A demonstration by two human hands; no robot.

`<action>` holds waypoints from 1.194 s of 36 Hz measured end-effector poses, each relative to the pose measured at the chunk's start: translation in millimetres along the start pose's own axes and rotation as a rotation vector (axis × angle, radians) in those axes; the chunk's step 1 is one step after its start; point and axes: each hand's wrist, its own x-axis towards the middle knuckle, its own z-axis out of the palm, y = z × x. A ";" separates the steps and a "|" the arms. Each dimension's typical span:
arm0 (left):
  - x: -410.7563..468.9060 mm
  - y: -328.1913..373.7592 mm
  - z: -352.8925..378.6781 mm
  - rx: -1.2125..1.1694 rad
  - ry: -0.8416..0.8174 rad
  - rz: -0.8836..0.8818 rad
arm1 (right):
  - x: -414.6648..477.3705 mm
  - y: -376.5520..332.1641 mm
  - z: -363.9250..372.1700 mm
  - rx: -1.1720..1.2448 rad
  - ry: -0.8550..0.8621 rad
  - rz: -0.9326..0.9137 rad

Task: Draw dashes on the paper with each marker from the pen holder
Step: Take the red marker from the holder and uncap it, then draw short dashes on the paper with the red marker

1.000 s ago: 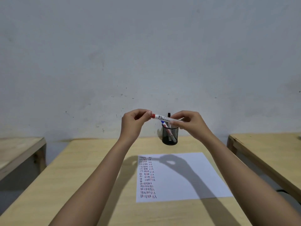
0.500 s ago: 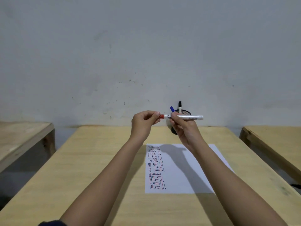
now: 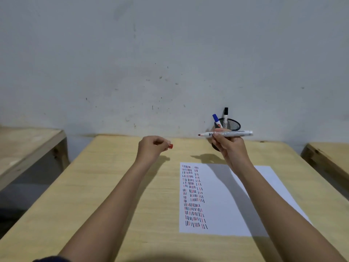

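Observation:
My right hand (image 3: 229, 146) grips a red marker (image 3: 226, 133), held level above the table with its bare tip pointing left. My left hand (image 3: 152, 150) pinches the marker's red cap (image 3: 170, 146), well apart from the tip. A white paper (image 3: 222, 197) lies on the wooden table (image 3: 117, 195), with columns of red, blue and black dashes down its left side. Behind my right hand stands a black mesh pen holder (image 3: 233, 124) with a blue marker (image 3: 216, 119) and a black marker (image 3: 225, 116) in it.
A plain grey wall rises right behind the table. Another wooden table (image 3: 26, 144) stands to the left across a gap, and a third table (image 3: 328, 156) shows at the right edge.
The cap has come off the red marker: my left hand moved left and down with it, while my right hand kept the marker. The camera view tilted downward.

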 end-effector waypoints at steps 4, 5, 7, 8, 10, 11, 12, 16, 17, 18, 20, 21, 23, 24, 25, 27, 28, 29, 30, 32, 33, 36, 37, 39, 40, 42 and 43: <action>2.7 -16.4 9.8 0.266 -0.069 -0.045 | 2.3 14.3 -2.6 -0.036 0.055 0.028; 4.7 -20.6 12.6 0.332 -0.078 -0.042 | 2.3 18.0 -3.1 -0.049 0.058 0.037; 9.7 -27.9 16.5 0.469 -0.096 -0.021 | 0.9 23.0 -3.3 -0.075 0.050 0.052; 11.8 -29.7 17.7 0.521 -0.100 -0.013 | 0.2 24.8 -3.5 -0.090 0.044 0.056; 13.8 -30.6 20.7 0.586 -0.115 0.000 | -0.8 27.2 -4.0 -0.122 0.033 0.058; 14.2 -30.4 22.1 0.607 -0.123 0.006 | -1.2 27.8 -3.9 -0.138 0.030 0.059; 14.6 -30.1 23.6 0.628 -0.132 0.013 | -1.6 28.1 -3.8 -0.158 0.031 0.059; 12.6 -31.7 27.1 0.666 -0.167 0.003 | -3.9 28.6 -2.6 -0.205 0.052 0.052; 11.8 -33.1 27.6 0.670 -0.174 0.006 | -4.5 28.8 -2.3 -0.203 0.057 0.048; 10.6 -34.8 28.1 0.671 -0.174 0.018 | -5.1 29.1 -2.4 -0.206 0.061 0.042; 5.0 -36.7 28.2 0.668 -0.139 0.068 | -6.4 29.4 -2.9 -0.216 0.065 0.032; 0.4 -36.1 28.2 0.666 -0.103 0.101 | -7.3 29.8 -3.5 -0.218 0.066 0.030; -11.6 -34.7 28.7 0.651 -0.033 0.188 | -9.5 32.1 -5.1 -0.234 0.078 0.024; -18.4 -34.9 29.0 0.643 -0.023 0.239 | -10.4 34.2 -6.3 -0.260 0.093 0.016; -25.7 -35.3 29.5 0.645 -0.039 0.291 | -11.7 36.8 -7.2 -0.299 0.112 0.005; -38.9 -39.0 31.3 0.667 -0.156 0.357 | -14.0 43.0 -8.4 -0.398 0.149 -0.017; -45.4 -41.3 32.7 0.670 -0.236 0.360 | -15.4 46.2 -8.8 -0.443 0.164 -0.024; -51.3 -43.2 33.9 0.665 -0.312 0.345 | -16.9 49.5 -8.5 -0.476 0.176 -0.028; -56.1 -45.2 35.2 0.656 -0.372 0.327 | -18.7 52.4 -8.0 -0.499 0.186 -0.032; -62.4 -48.2 38.5 0.670 -0.437 0.299 | -21.9 57.8 -5.8 -0.521 0.203 -0.040; -64.4 -48.8 39.8 0.695 -0.459 0.279 | -22.9 60.4 -4.7 -0.529 0.210 -0.043; -66.1 -49.4 42.1 0.797 -0.494 0.249 | -23.4 65.5 -2.5 -0.553 0.225 -0.052; -66.4 -49.3 42.9 0.830 -0.501 0.250 | -22.7 66.8 -2.7 -0.561 0.224 -0.053; -67.1 -49.5 44.8 0.879 -0.513 0.252 | -20.9 68.1 -3.5 -0.567 0.208 -0.050; -67.4 -49.9 45.6 0.892 -0.515 0.250 | -20.2 68.3 -4.1 -0.567 0.197 -0.049; -67.2 -50.8 46.4 0.903 -0.519 0.242 | -18.9 69.3 -4.9 -0.565 0.180 -0.048; -66.9 -51.0 46.6 0.905 -0.522 0.239 | -18.3 69.8 -5.3 -0.567 0.174 -0.047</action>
